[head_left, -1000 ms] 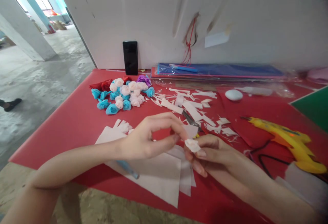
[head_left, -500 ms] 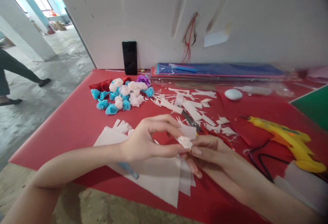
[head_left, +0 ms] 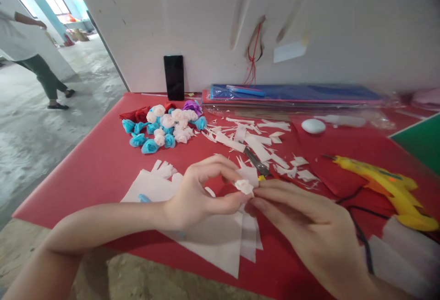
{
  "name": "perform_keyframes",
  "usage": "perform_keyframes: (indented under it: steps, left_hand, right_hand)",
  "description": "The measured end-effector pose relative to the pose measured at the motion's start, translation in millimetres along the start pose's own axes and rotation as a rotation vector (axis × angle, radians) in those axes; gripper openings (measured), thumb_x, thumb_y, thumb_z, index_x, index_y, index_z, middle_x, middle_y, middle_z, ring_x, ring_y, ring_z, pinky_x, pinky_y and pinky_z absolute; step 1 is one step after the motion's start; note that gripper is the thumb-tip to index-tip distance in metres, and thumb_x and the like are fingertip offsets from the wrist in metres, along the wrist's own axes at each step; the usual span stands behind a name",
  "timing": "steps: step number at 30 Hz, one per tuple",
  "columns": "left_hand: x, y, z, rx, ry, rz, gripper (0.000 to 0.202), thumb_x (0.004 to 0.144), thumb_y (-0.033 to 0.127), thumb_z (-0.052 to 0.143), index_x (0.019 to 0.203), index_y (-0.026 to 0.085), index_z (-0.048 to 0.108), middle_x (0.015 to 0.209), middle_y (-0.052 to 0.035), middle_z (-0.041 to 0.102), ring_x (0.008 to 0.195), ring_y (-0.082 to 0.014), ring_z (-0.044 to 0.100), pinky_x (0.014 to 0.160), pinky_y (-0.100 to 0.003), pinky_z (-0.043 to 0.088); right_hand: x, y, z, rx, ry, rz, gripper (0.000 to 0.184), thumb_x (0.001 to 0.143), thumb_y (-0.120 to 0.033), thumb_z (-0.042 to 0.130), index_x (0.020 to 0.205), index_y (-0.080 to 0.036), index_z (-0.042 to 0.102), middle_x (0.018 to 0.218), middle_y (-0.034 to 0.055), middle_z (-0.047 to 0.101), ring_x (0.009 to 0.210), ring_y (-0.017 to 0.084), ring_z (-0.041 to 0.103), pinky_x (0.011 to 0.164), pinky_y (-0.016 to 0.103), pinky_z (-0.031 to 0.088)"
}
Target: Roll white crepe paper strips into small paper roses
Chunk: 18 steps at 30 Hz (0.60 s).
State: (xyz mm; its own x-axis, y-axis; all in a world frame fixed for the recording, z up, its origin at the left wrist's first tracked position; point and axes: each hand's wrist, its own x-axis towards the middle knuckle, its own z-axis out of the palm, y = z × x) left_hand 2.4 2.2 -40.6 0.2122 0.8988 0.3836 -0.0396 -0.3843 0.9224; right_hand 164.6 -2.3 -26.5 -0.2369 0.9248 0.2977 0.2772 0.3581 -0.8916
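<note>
Between the thumb and fingertips of my left hand (head_left: 201,190) is a small white paper flower (head_left: 244,186). My right hand (head_left: 305,217) pinches at the flower's lower right side, its thumb and fingertips closed there; the exact spot it grips is partly hidden. Below my hands lie white paper sheets (head_left: 213,245), with a blue pen (head_left: 144,198) on them, partly covered by my left forearm. Just behind the flower, scissors (head_left: 256,160) rest among white paper scraps (head_left: 257,146).
Finished-looking paper roses (head_left: 150,145) in blue, pale pink, red and purple cluster at the back left. A phone (head_left: 174,78) leans on the wall. A yellow glue gun (head_left: 381,181) with a black cord lies right, near a white oval object (head_left: 313,126). A person (head_left: 30,48) walks at far left.
My right hand has turned and drawn its fingers together at the flower, which shifted slightly left. The person in the background has moved to the right, more fully into view.
</note>
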Motion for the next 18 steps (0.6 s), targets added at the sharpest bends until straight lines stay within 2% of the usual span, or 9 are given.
perform_keyframes:
  steps: [2, 4, 7, 11, 14, 18]
  left_hand:
    - [-1.2, 0.2, 0.8, -0.004, 0.005, 0.002, 0.007, 0.066, 0.013, 0.066, 0.071, 0.015, 0.061, 0.074, -0.0017, 0.058, 0.071, -0.0112, 0.054, 0.069, -0.024, 0.045]
    - [-1.5, 0.3, 1.4, -0.003, 0.01, 0.009, 0.007, 0.067, 0.013, 0.065, 0.071, 0.016, 0.061, 0.074, -0.0019, 0.058, 0.071, -0.0114, 0.055, 0.069, -0.025, 0.046]
    - [-0.8, 0.7, 1.4, 0.003, -0.003, 0.034, 0.006, 0.067, 0.013, 0.065, 0.07, 0.016, 0.06, 0.072, -0.0014, 0.058, 0.07, -0.0113, 0.055, 0.069, -0.026, 0.046]
    - [1.8, 2.2, -1.3, 0.016, -0.072, 0.091, 0.006, 0.067, 0.011, 0.065, 0.068, 0.015, 0.06, 0.072, -0.0016, 0.059, 0.07, -0.0107, 0.054, 0.072, -0.027, 0.045]
    - [4.4, 3.4, -4.8, 0.028, -0.142, 0.125, 0.005, 0.068, 0.011, 0.063, 0.068, 0.015, 0.06, 0.073, -0.0023, 0.059, 0.07, -0.0111, 0.053, 0.072, -0.027, 0.044]
    - [6.9, 3.7, -8.6, 0.01, -0.258, 0.197, 0.006, 0.068, 0.011, 0.063, 0.07, 0.016, 0.06, 0.074, -0.0024, 0.059, 0.071, -0.0119, 0.053, 0.075, -0.029, 0.044]
  right_hand:
    - [-0.3, 1.0, -1.6, 0.064, -0.055, 0.043, 0.012, 0.069, -0.018, 0.063, 0.064, -0.027, 0.068, 0.061, -0.0021, 0.067, 0.053, 0.015, 0.062, 0.05, 0.023, 0.052]
    - [0.0, 3.4, -3.0, 0.186, -0.134, 0.145, 0.012, 0.071, -0.021, 0.063, 0.061, -0.025, 0.067, 0.055, -0.0025, 0.063, 0.051, 0.013, 0.058, 0.051, 0.021, 0.05]
    - [3.0, 6.9, -3.2, 0.468, -0.269, 0.386, 0.015, 0.072, -0.025, 0.064, 0.058, -0.022, 0.067, 0.051, -0.0024, 0.06, 0.052, 0.01, 0.055, 0.053, 0.018, 0.047]
    - [8.5, 10.2, -1.1, 0.831, -0.435, 0.673, 0.01, 0.065, -0.026, 0.07, 0.059, -0.018, 0.07, 0.051, -0.0017, 0.06, 0.04, 0.004, 0.051, 0.042, 0.013, 0.043]
    - [8.7, 14.4, -0.2, 0.94, -0.524, 0.747, 0.012, 0.063, -0.026, 0.071, 0.06, -0.015, 0.07, 0.053, -0.0013, 0.061, 0.037, 0.003, 0.05, 0.039, 0.011, 0.042]
    - [5.3, 18.4, 0.1, 1.005, -0.602, 0.754, 0.013, 0.061, -0.027, 0.073, 0.062, -0.014, 0.07, 0.051, -0.0016, 0.062, 0.036, 0.003, 0.051, 0.037, 0.011, 0.042]
